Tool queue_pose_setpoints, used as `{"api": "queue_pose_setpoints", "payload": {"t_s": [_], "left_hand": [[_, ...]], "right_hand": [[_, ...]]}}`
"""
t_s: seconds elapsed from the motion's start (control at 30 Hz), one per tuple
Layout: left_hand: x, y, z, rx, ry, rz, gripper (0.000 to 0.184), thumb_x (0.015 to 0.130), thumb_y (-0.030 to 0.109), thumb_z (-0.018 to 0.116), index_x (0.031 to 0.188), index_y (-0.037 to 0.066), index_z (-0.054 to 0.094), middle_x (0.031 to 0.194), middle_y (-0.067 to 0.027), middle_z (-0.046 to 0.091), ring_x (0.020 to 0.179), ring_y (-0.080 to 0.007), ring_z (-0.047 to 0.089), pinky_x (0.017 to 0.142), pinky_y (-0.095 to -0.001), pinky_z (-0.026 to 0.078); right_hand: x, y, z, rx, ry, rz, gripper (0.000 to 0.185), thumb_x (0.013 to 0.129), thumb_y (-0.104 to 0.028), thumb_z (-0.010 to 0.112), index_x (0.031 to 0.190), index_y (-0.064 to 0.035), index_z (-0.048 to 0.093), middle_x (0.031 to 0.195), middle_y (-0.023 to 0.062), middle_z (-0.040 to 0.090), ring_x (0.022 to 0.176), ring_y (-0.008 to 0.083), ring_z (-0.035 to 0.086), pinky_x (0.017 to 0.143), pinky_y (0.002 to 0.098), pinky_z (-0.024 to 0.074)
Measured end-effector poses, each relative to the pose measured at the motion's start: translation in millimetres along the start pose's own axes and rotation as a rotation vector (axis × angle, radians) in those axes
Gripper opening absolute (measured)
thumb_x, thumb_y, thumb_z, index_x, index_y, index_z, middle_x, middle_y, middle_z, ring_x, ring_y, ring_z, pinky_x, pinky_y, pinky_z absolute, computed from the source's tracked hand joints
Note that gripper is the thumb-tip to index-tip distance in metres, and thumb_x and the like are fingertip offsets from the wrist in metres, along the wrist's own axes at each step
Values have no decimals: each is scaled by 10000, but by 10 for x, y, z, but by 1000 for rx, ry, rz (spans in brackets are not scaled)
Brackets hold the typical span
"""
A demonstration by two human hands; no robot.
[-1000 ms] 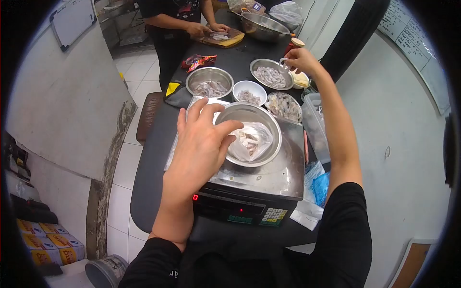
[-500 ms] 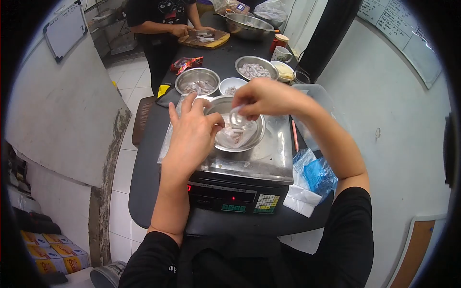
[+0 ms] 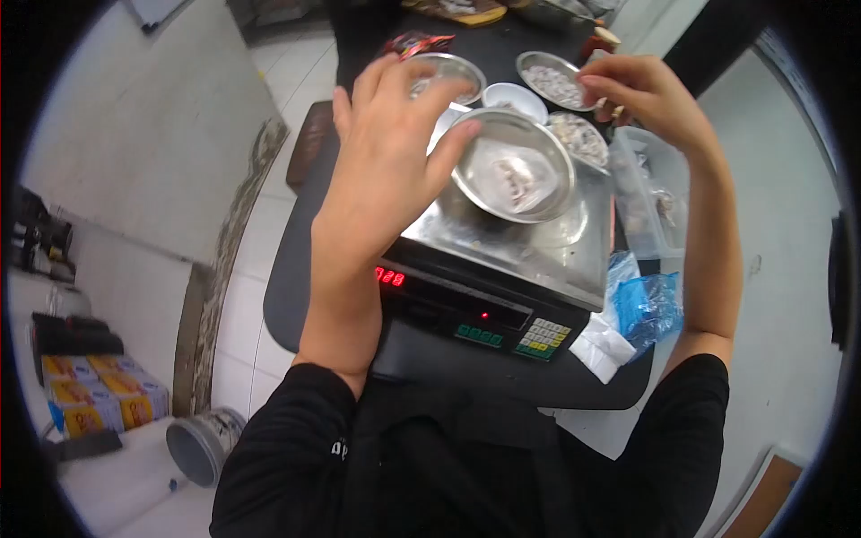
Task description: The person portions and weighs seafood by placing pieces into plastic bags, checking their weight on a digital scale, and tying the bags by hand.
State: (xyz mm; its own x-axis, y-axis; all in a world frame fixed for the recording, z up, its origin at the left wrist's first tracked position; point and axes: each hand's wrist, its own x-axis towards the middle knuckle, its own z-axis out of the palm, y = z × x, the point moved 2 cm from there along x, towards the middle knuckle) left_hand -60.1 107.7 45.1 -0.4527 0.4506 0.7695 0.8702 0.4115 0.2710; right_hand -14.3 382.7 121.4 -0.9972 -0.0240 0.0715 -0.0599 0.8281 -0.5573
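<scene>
A steel bowl (image 3: 562,199) rests on the metal plate of a digital scale (image 3: 502,244), whose red digits are lit. Inside the bowl lies a clear plastic bag (image 3: 516,177) with a few pale pieces in it. My left hand (image 3: 381,157) is over the left of the scale, fingers spread, its thumb at the bowl's rim; whether it touches is unclear. My right hand (image 3: 650,97) is raised at the back right, fingertips pinched together beside a steel bowl of pale chopped pieces (image 3: 552,82). What the pinch holds, if anything, cannot be made out.
Behind the scale stand a small white bowl (image 3: 520,97), another steel bowl (image 3: 457,67) and a bowl of mixed pieces (image 3: 581,142). A clear plastic box (image 3: 639,211) is at the right. Blue plastic packaging (image 3: 647,305) and white bags (image 3: 603,350) lie beside the scale.
My right hand has left the bag in the bowl and moved back and right. My left hand has spread its fingers. The view has turned and tilted down; the co-worker is out of view.
</scene>
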Motion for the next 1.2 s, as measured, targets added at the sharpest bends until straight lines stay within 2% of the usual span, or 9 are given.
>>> {"api": "queue_pose_setpoints", "payload": {"t_s": [0.1,0.23,0.37,0.43,0.5,0.6,0.87,1.0,1.2], "left_hand": [[-31,-125,-36,-67,25,3,283,839,269,697,1090,142,669,1183,-127,560,1229,-336,435,992,-573,296],[-18,-31,-103,-32,-23,19,347,815,262,728,1106,81,677,1173,-160,604,1185,-367,495,1007,-437,379],[7,73,-93,-64,-84,52,378,791,263,743,1111,76,668,1184,-159,597,1208,-384,478,1022,-451,366],[-5,67,-65,-75,-199,-8,415,817,333,713,1162,116,633,1241,-148,531,1288,-385,393,1019,-644,278],[13,98,-99,-59,-257,-34,425,818,344,712,1164,111,630,1249,-152,525,1313,-398,370,1038,-661,258],[40,127,-135,-47,-311,-38,447,790,333,741,1161,106,638,1253,-148,527,1313,-398,375,1041,-667,250],[53,170,-103,-27,-369,-56,484,768,350,758,1174,113,644,1257,-159,522,1326,-406,355,1036,-682,227],[57,160,-113,-41,-383,-70,480,777,358,749,1169,100,646,1263,-168,513,1330,-408,346,1038,-686,212],[44,167,-159,-39,-362,-72,467,773,357,752,1157,111,652,1265,-163,532,1333,-411,354,1051,-657,219]], "right_hand": [[49,110,-16,-34,18,18,274,944,-277,620,1068,-40,678,832,4,688,681,55,621,573,191,484],[274,396,27,-1,-30,84,235,937,-215,622,1068,-27,676,819,9,679,674,62,615,571,196,487],[596,897,196,22,-33,138,210,904,-139,646,1046,14,669,815,37,672,694,83,630,616,236,543],[763,1112,311,-45,-19,123,202,888,-103,640,1032,33,678,820,64,685,721,104,656,632,243,551],[1017,1499,497,-282,-3,25,196,832,-93,666,997,3,709,857,98,724,738,173,683,688,316,551],[1278,1765,836,-508,-27,-138,179,757,-120,710,923,-65,750,861,132,726,779,256,700,748,361,539],[1577,1977,1311,-531,-193,-43,301,701,-99,718,1000,-73,735,958,136,720,888,298,688,809,379,532],[1685,2082,1454,-604,-352,-65,248,694,-90,683,935,-73,737,907,138,718,859,306,688,783,394,532],[1751,2151,1346,-591,-249,-22,225,679,-104,673,889,-58,737,867,167,706,767,328,681,710,389,535]]}}
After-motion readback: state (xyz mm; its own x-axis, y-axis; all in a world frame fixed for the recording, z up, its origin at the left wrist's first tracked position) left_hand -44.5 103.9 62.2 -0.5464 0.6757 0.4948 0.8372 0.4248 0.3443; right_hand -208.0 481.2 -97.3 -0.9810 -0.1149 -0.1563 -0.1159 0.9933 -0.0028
